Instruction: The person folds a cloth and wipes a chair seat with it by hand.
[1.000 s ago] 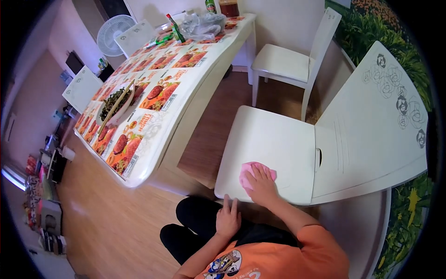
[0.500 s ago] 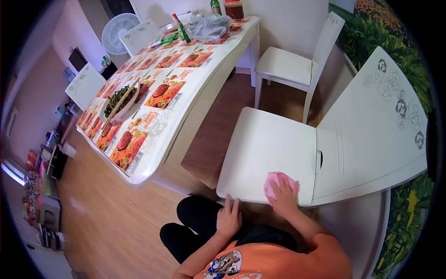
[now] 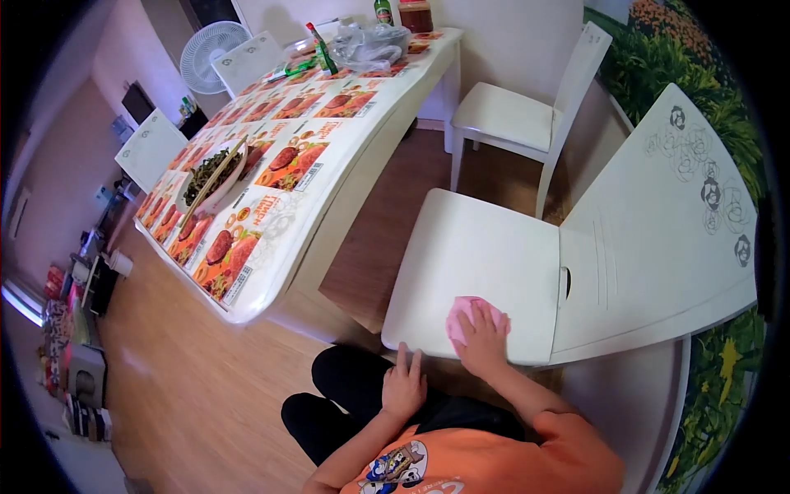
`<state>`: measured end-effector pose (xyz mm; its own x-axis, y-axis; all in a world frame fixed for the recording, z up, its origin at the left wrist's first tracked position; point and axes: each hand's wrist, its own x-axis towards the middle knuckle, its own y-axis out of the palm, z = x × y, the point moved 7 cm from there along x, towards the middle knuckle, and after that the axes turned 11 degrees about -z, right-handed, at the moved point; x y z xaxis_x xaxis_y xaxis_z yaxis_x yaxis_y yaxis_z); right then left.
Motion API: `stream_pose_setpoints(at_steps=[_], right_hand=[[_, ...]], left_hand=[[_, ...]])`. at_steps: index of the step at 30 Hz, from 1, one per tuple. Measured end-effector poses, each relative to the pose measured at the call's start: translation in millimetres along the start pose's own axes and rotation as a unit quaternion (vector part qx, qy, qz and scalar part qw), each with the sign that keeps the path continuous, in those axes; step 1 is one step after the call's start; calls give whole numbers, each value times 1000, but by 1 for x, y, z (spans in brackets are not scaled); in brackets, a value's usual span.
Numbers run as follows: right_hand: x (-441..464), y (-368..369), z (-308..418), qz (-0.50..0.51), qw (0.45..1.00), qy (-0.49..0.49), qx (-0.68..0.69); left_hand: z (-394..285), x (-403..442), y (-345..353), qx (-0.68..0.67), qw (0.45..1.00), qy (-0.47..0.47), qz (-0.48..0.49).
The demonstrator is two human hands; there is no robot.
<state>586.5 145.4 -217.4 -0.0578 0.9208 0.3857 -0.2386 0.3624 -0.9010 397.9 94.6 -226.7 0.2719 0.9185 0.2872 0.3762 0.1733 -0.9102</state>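
Observation:
A white chair [image 3: 485, 247] fills the space in front of me, its seat facing up and its tall back [image 3: 658, 239] leaning off to the right. On the near part of the seat, my right hand [image 3: 484, 344] presses down on a pink cloth [image 3: 455, 323], fingers laid over it; pink shows around them. My left hand [image 3: 403, 387] holds nothing. Two of its fingers stretch out to the seat's near left edge, while the rest of the hand lies by my knee.
To the left stands a white table [image 3: 317, 177] with a food-patterned cover. It bears a plate of dark greens [image 3: 216, 177] with chopsticks across it, a plastic bag [image 3: 370, 49], a green bottle [image 3: 383, 12] and a jar [image 3: 415, 16]. Another white chair [image 3: 514, 115] stands behind.
My right hand has slid the pink cloth a little left and slightly away across the seat. The left hand has stayed nearly still at the edge.

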Motion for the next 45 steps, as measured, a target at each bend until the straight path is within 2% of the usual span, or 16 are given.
stream_pose_setpoints(at_steps=[2, 5, 10, 14, 16, 20, 23, 25, 30, 36, 37, 45], right_hand=[[6, 7, 21, 15, 998, -42, 33], [10, 7, 34, 12, 997, -56, 50], [-4, -5, 20, 22, 996, -66, 58], [-36, -18, -25, 39, 999, 4, 17], [-53, -26, -55, -1, 998, 55, -33], [-62, -36, -72, -18, 997, 72, -34], [-55, -27, -67, 8, 996, 79, -28], [-43, -22, -54, -18, 999, 32, -14], [-10, -10, -13, 14, 1000, -1, -4], [26, -2, 46, 3, 992, -113, 48], [32, -6, 53, -26, 991, -123, 53], [53, 9, 67, -36, 990, -117, 74]], left_hand=[[1, 0, 0, -7, 1000, 1, -1], [1, 0, 1, -3, 1000, 5, -3], [1, 0, 1, 0, 1000, 7, 0], [4, -2, 8, 13, 1000, 16, 0], [0, -1, 2, 7, 1000, 11, 1], [-1, 1, 0, 8, 1000, 4, 4], [1, -1, 3, 4, 1000, 3, 2], [1, -1, 3, 7, 1000, 2, 4], [3, -2, 6, 19, 1000, 10, 0], [3, -3, 6, 17, 1000, 20, -14], [3, -3, 6, 13, 1000, 17, -14], [4, -4, 5, 7, 1000, 14, -17]])
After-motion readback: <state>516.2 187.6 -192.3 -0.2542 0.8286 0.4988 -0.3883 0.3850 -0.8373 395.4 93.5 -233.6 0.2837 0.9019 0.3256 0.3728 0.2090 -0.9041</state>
